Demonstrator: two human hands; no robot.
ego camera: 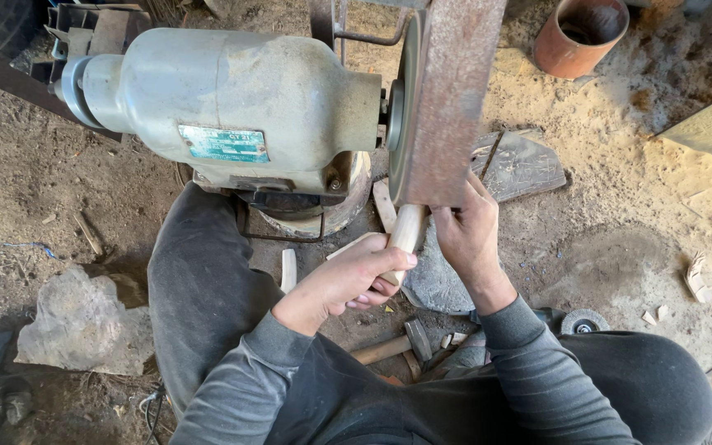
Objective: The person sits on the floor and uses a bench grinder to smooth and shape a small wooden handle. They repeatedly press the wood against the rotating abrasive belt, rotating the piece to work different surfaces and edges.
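Note:
A pale round wooden piece [406,230] is pressed end-on against the lower edge of a rusty brown sanding belt [448,99]. My left hand [356,276] grips the near end of the wood from the left. My right hand [465,235] holds it from the right, fingers close under the belt. The belt runs beside a grey-green electric motor [224,107] with a teal label plate, which stands just ahead of my knees.
A hammer [401,344] lies on the ground between my legs, next to a round wire wheel [584,322]. Small wood offcuts [288,269] sit near the motor base. A rusty can [578,35] stands far right; flat stones [84,325] lie left. Sawdust covers the ground.

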